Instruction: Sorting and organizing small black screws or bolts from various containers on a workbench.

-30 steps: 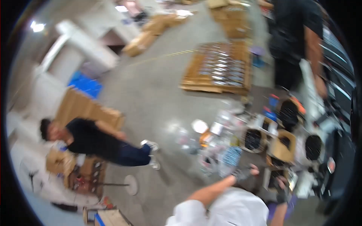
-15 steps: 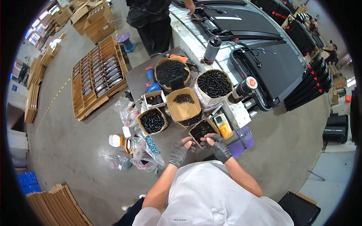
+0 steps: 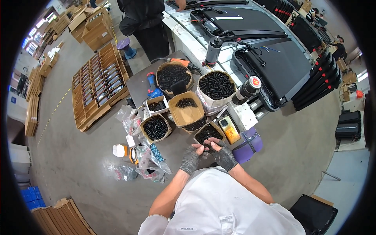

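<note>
Both my hands wear dark grey gloves and meet just in front of my chest. My left hand (image 3: 190, 159) is curled with its fingertips against my right hand (image 3: 224, 156). A small clump of black screws (image 3: 206, 153) sits between them. Both hands hover at the near edge of a small cardboard box of black screws (image 3: 207, 133). A yellow hand-held device (image 3: 228, 129) lies right beside that box.
Several more boxes and bags of black screws (image 3: 184, 103) stand beyond. Plastic bags (image 3: 150, 162) lie to the left, a purple roll (image 3: 250, 145) to the right. A treadmill (image 3: 270, 58) fills the bench behind; another person (image 3: 147, 23) stands there. A wooden pallet (image 3: 100, 84) lies on the floor.
The view swung from the open floor and a seated person down onto the screw boxes. Over the last half second my hands stayed together at the nearest box.
</note>
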`<act>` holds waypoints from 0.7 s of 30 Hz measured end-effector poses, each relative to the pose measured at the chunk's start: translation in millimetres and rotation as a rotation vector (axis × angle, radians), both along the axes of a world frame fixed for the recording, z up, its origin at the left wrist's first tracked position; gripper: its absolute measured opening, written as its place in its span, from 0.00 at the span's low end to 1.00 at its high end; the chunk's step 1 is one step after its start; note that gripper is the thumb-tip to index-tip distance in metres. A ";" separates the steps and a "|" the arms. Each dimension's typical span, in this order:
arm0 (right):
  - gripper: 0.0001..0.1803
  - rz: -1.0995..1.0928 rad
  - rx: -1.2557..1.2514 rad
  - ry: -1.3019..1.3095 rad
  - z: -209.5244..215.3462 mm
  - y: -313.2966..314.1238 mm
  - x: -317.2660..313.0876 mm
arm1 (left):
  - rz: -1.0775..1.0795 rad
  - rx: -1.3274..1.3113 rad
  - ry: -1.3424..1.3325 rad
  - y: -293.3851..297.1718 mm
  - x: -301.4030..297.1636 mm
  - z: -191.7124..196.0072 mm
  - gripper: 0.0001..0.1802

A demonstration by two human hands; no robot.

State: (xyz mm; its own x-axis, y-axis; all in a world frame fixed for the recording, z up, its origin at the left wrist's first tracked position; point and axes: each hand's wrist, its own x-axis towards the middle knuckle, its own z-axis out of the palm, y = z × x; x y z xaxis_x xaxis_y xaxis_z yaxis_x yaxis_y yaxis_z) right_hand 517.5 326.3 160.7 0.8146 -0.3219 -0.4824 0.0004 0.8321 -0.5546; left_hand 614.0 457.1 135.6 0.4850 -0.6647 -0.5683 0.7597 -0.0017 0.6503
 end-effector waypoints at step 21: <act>0.14 0.106 -0.410 0.288 9.9 -1.7 -1.8 | -0.036 -0.216 0.122 -6.1 -1.9 -9.2 0.11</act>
